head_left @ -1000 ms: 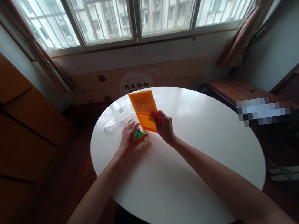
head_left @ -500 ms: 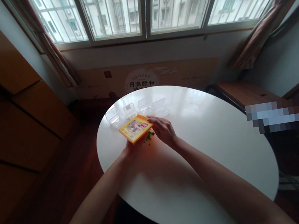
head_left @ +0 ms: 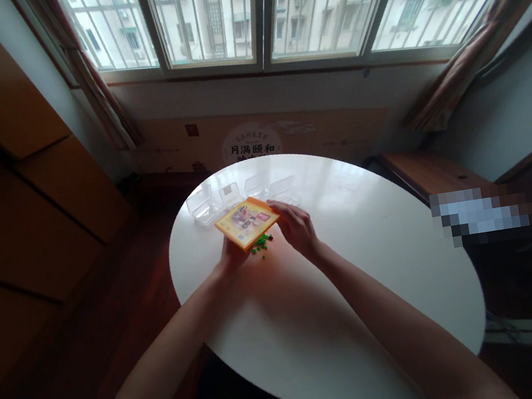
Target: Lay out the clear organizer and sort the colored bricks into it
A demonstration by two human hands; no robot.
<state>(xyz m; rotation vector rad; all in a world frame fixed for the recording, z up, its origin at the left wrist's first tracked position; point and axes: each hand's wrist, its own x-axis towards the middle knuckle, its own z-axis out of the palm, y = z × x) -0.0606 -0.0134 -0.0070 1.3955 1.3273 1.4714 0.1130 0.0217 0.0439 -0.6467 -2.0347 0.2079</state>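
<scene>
Between my two hands a flat yellow-orange box (head_left: 248, 223) with a printed picture on its face is held tilted above the white table. My left hand (head_left: 234, 249) grips it from below at the left corner, its fingers mostly hidden by the box. On the right edge, my right hand (head_left: 295, 223) has its fingers closed on the box. Several small green pieces (head_left: 259, 246) lie on the table just below the box; one darker bit is among them. What the pieces are is too small to tell.
Several clear plastic boxes with raised lids, one of them a clear case (head_left: 202, 207), stand behind the yellow box. The oval white table (head_left: 385, 261) has a wooden bench (head_left: 434, 171) to its right and a brown cabinet (head_left: 23, 216) to its left. A barred window is ahead.
The yellow box has shifted slightly up and to the right and tilted more. More green pieces show on the table below it. Both hands have stayed on the box.
</scene>
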